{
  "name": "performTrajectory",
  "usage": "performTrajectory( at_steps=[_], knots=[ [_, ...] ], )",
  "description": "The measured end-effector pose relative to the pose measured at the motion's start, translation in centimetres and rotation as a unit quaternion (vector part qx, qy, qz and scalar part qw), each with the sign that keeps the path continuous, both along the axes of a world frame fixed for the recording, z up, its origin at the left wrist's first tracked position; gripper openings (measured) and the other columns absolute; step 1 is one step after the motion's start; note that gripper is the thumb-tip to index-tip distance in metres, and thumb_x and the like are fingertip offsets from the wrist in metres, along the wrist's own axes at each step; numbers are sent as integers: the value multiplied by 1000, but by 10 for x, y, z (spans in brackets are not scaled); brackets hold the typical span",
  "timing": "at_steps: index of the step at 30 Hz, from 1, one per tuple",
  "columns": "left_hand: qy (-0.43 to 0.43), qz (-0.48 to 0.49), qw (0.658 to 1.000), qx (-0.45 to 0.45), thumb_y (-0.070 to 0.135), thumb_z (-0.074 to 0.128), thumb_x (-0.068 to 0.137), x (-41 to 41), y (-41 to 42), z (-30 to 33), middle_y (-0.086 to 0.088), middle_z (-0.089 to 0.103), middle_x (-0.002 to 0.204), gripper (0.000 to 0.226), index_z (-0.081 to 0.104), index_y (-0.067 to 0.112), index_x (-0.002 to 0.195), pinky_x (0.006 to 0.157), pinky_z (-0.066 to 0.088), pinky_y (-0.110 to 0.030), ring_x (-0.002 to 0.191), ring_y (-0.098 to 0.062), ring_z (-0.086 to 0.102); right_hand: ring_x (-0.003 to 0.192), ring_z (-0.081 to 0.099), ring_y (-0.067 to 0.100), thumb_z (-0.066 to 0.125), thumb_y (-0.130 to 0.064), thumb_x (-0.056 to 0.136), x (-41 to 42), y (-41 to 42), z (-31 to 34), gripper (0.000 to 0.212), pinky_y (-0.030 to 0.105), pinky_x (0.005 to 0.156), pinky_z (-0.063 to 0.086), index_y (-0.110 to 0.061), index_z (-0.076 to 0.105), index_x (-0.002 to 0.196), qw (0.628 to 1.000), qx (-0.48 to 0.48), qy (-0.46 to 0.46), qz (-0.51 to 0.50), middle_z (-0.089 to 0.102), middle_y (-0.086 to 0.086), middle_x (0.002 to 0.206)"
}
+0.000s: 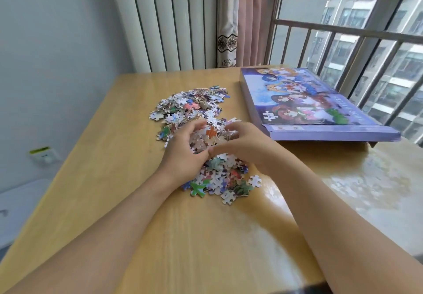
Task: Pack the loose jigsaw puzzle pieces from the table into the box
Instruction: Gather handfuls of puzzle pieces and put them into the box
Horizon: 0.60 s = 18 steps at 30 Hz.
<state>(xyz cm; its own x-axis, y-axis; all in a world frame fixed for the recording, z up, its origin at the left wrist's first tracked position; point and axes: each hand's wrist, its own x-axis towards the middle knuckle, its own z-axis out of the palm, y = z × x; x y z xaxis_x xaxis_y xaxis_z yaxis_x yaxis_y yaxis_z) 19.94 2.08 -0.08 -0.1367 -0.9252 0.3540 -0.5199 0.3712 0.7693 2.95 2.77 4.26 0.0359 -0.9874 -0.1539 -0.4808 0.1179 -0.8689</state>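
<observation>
- Far left of the puzzle pile, we see a white wall socket (43,155) with a green strip, set low on the pale wall beside the wooden table (119,156).
- The loose puzzle pieces (190,106) lie spread on the table in 1 long scatter, its far end reaching toward the curtain and its near end toward us.
- Our left hand (183,149) sits on the middle of that pile, fingers curled round a clump of pieces from the pile's left side.
- Between the 2 hands we see a heaped handful of pieces (207,139), an orange one showing on top.
- Our right hand (242,142) cups the same heap from the pile's right side, fingers bent round it, thumb tip meeting the left hand.
- More pieces lie just below the hands, at the pile's near end, with a few strays by the right forearm.
- Right of the pile, close but apart from it, the purple box (320,108) lies flat with its printed picture facing up, closed.
- Beyond the box, right of everything, runs a barred window (357,42).
</observation>
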Motion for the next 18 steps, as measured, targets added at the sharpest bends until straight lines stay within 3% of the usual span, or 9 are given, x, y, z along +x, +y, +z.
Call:
performTrajectory(
  at_steps=[3, 5, 8, 12, 15, 18],
  knots=[
    [70, -15, 997, 16, 11, 79, 82, -10, -2, -1, 15, 56, 130, 67, 48, 28, 140, 91, 39, -2, 121, 5, 50, 83, 63, 14, 87, -33, 73, -4, -4, -1, 75, 22, 59, 44, -17, 54, 138, 998, 22, -53, 7, 65, 5, 112],
    [106, -33, 993, 29, 9, 82, 78, -15, -2, -2, 12, 56, 130, 75, 45, 27, 141, 89, 36, 0, 124, 2, 49, 75, 60, 15, 85, -32, 75, -5, -5, -1, 67, 24, 57, 43, -15, 56, 133, 997, 25, -69, 2, 65, 5, 108],
    [132, -78, 987, 40, 5, 77, 73, -16, 0, 0, 8, 54, 133, 84, 39, 27, 144, 99, 33, -10, 130, -5, 46, 84, 61, 17, 88, -34, 72, -5, -5, -1, 79, 28, 66, 45, -14, 53, 140, 996, 34, -84, 2, 63, 3, 115],
    [263, -135, 953, 63, 12, 44, 66, -17, 5, 10, -10, 52, 137, 79, 38, 18, 145, 109, 33, -25, 136, -16, 43, 98, 64, 15, 90, -43, 62, -1, -5, -3, 89, 28, 69, 45, -15, 54, 138, 997, 15, -78, 1, 65, 2, 114],
    [359, -139, 920, 73, 25, 32, 77, -21, 6, 15, -20, 53, 136, 71, 37, 10, 146, 108, 37, -32, 135, -21, 45, 94, 66, 14, 90, -57, 53, 6, -4, -3, 93, 27, 70, 44, -15, 60, 130, 998, 1, -66, -8, 69, 0, 108],
    [423, -133, 892, 91, 39, 26, 81, -24, 5, 16, -20, 55, 132, 74, 37, 7, 147, 118, 28, -45, 136, -26, 44, 79, 63, 16, 85, -69, 45, 14, -2, -2, 97, 31, 71, 40, -5, 66, 115, 998, -11, -53, -11, 65, 0, 85]
  ],
)
